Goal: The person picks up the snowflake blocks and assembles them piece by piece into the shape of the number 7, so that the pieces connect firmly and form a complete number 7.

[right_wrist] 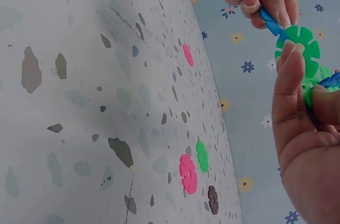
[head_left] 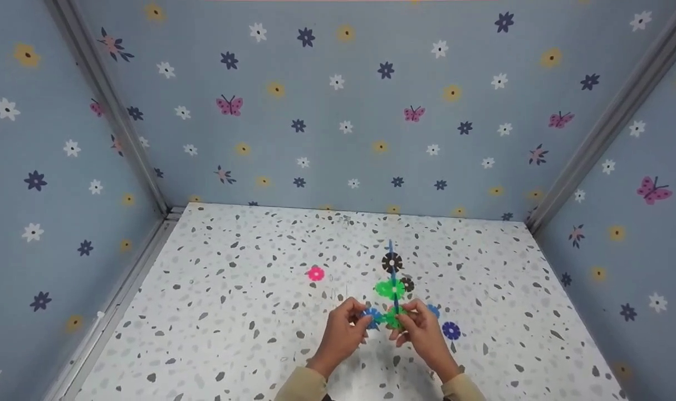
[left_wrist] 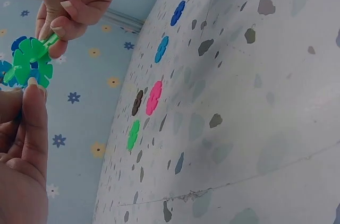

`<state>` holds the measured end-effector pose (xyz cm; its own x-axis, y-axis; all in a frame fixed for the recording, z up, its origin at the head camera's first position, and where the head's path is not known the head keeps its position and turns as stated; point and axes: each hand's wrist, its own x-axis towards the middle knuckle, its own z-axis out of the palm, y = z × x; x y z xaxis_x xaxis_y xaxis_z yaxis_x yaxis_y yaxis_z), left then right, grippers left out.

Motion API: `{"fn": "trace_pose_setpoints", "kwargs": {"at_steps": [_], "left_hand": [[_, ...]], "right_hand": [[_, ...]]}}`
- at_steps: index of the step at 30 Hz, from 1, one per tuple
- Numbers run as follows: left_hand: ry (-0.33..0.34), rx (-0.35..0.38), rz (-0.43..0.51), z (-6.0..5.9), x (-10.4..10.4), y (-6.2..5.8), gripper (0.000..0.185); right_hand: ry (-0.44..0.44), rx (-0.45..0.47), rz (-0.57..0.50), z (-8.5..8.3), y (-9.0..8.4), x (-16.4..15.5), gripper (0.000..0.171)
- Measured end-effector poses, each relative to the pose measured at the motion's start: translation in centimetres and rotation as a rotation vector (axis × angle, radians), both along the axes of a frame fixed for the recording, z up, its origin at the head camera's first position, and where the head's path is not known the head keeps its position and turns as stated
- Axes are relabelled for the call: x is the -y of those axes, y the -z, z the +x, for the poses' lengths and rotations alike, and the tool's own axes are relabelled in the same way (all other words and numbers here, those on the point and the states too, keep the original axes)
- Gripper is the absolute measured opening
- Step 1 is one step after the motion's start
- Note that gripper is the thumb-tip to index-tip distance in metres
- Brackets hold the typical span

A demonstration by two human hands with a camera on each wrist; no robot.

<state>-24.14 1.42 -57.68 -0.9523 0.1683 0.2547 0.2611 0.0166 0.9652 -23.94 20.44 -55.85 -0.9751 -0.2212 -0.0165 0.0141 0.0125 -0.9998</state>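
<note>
Both hands meet low in the head view over a small cluster of slotted plastic discs. My left hand [head_left: 346,328] pinches a blue disc [right_wrist: 271,22] that slots into a green disc [right_wrist: 300,49]. My right hand [head_left: 421,328] pinches that green disc [left_wrist: 32,62], thumb on its face. A thin blue strip [head_left: 391,250] stands up from the cluster, with a black disc [head_left: 392,262] and a green disc [head_left: 390,288] along it. Whether those two are joined to it or lie on the table, I cannot tell.
Loose discs lie on the speckled tabletop [head_left: 232,312]: a pink one [head_left: 316,273] to the left, a dark blue one [head_left: 451,330] and a light blue one [head_left: 434,310] by the right hand. Flower-patterned walls [head_left: 338,111] close three sides.
</note>
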Motion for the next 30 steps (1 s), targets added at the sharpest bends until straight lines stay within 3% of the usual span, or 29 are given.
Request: {"fn": "trace_pose_setpoints", "kwargs": {"at_steps": [5,8,13,16,22,30], "left_hand": [[0.030,0.061,-0.025,-1.0,0.0,2.1,0.011],[0.038,0.082,-0.044,-1.2,0.2,2.5,0.012],[0.042,0.117,-0.036,-1.2,0.3,2.4,0.014],[0.025,0.128,-0.022,-0.8,0.2,1.7,0.014],[0.017,0.152,0.029,-0.7,-0.3,1.6,0.016],[0.046,0.171,0.065,-1.0,-0.9,2.0,0.021]], "right_hand": [[-0.010,-0.007,0.030,-0.4,0.8,-0.4,0.021],[0.013,0.026,0.038,-0.8,1.9,-0.4,0.028],[0.077,0.149,0.005,-1.1,3.2,-0.1,0.045],[0.088,0.192,-0.005,-1.1,3.5,0.2,0.050],[0.049,0.259,-0.040,-1.0,3.7,0.5,0.052],[-0.045,0.357,-0.268,-0.7,3.5,0.5,0.055]]}}
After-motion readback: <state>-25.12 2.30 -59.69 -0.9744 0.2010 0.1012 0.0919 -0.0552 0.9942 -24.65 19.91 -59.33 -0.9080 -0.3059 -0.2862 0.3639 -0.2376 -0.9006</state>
